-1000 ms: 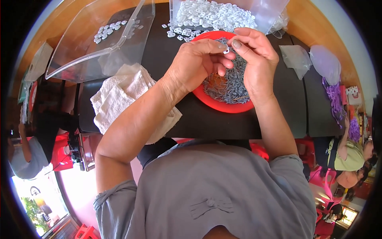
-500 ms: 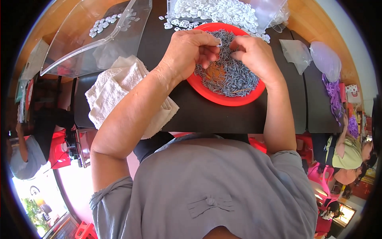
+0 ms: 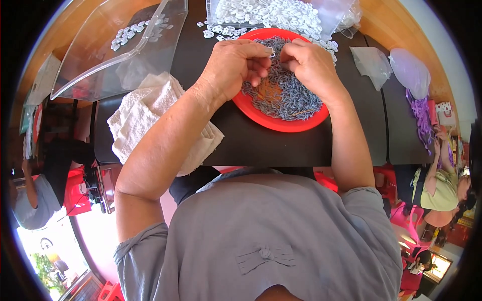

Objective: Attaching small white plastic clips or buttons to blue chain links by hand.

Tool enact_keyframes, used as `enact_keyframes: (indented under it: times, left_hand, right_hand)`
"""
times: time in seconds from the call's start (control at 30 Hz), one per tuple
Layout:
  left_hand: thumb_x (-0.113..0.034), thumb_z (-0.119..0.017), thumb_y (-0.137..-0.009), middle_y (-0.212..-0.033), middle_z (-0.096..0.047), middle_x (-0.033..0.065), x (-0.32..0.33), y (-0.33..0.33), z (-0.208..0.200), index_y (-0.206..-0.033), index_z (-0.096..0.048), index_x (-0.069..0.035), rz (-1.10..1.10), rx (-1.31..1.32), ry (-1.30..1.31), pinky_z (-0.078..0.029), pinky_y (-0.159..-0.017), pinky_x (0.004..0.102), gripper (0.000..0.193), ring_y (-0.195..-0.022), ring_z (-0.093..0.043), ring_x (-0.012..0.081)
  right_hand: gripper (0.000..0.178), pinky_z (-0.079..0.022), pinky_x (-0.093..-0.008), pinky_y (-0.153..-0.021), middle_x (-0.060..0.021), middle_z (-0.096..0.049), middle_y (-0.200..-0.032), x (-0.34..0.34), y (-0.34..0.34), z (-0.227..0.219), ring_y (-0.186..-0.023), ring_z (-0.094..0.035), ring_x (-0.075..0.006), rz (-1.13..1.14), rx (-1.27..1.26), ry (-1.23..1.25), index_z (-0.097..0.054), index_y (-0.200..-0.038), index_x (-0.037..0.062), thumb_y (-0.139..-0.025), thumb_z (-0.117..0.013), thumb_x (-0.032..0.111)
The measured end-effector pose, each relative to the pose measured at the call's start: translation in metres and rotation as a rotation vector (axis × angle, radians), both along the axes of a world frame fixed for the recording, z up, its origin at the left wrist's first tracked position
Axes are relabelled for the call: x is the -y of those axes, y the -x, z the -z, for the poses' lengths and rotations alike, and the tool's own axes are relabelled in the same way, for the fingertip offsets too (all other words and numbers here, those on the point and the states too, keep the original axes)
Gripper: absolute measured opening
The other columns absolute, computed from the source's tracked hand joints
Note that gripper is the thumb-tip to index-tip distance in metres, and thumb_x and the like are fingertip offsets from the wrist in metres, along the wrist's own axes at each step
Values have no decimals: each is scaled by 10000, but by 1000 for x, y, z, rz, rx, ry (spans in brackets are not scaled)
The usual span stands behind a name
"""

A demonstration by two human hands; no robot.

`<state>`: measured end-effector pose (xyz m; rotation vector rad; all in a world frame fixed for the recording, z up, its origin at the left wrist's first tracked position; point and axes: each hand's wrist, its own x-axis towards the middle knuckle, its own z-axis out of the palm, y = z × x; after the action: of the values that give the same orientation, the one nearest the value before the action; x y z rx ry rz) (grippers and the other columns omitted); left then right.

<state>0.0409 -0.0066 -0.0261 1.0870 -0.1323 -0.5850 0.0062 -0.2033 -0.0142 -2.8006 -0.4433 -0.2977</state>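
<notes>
Black table [image 3: 281, 148] leaves moving room at six o'clock, between its near edge and the red dish [image 3: 281, 126], over which the right hand [image 3: 314, 65] curls at two, any hold hidden, while the left hand [image 3: 228, 67], at ten, pinches a white piece [image 3: 272, 54], probably light and stiff, best gripped by its sides.

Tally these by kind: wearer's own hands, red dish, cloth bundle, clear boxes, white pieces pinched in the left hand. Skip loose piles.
Left hand and right hand: 2
Red dish: 1
Cloth bundle: 1
Left clear box and far clear box: 2
Pinched white piece: 1
Total: 7
</notes>
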Motion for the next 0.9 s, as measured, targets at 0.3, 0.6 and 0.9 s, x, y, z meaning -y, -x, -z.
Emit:
enact_keyframes:
  times: [0.3,0.6,0.9]
  left_hand:
    - [-80,-656,-859,-727,-625,110,1,3,-1,-857,-624,43,7,19,23,-455,-463,281,127,-554,-584,178]
    - [-91,-629,-898,-772,-637,106,5,9,-2,-922,-603,36,-5,43,91,-466,-475,279,132,-589,-591,170]
    - [-85,-632,-893,-766,-625,100,4,10,-3,-914,-601,29,-31,22,117,-470,-478,283,119,-585,-589,169]
  right_hand:
    - [97,-440,-239,-680,-9,-648,-796,-3,3,-12,-758,-601,-93,-90,-257,-1047,-658,-937,-1,-874,-602,46]
    - [120,-432,-215,-680,-32,-665,-869,-18,7,-7,-777,-610,-108,-55,-234,-1292,-669,-976,6,-872,-646,62]
    - [109,-427,-219,-682,-20,-664,-867,-26,11,-7,-775,-608,-98,24,-165,-1231,-670,-962,17,-875,-649,79]
